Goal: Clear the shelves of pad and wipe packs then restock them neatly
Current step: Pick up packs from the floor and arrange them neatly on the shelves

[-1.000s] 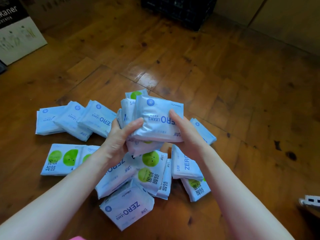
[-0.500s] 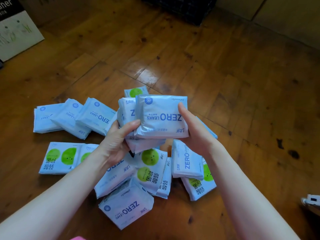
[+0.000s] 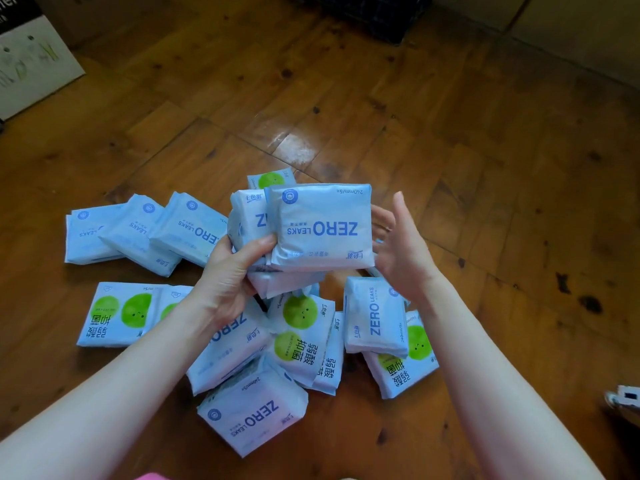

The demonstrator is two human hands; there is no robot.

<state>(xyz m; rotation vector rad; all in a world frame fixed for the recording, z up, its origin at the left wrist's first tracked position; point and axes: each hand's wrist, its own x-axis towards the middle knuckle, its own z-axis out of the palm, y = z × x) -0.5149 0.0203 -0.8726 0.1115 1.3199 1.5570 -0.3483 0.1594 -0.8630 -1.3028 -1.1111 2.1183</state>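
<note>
My left hand (image 3: pixel 230 275) grips a small stack of pale blue "ZERO LEAKS" pad packs (image 3: pixel 320 226), thumb on the front pack's lower left corner. My right hand (image 3: pixel 398 244) is beside the stack's right edge, fingers straight and spread, touching it lightly or just apart. Below the hands, several more packs lie in a loose heap on the wooden floor: blue "ZERO" packs (image 3: pixel 252 410) and green-dot packs (image 3: pixel 301 337). Three blue packs (image 3: pixel 145 233) lean in a row at the left.
A green-dot pack (image 3: pixel 117 313) lies flat at the lower left. A white printed box (image 3: pixel 31 60) stands at the far left, a dark crate (image 3: pixel 377 15) at the top, and a small white object (image 3: pixel 623 398) at the right edge. Bare wooden floor (image 3: pixel 485 168) surrounds the heap.
The held stack has risen a little. My right hand has let go of its right edge and opened, fingers now spread beside it. The left hand keeps its grip.
</note>
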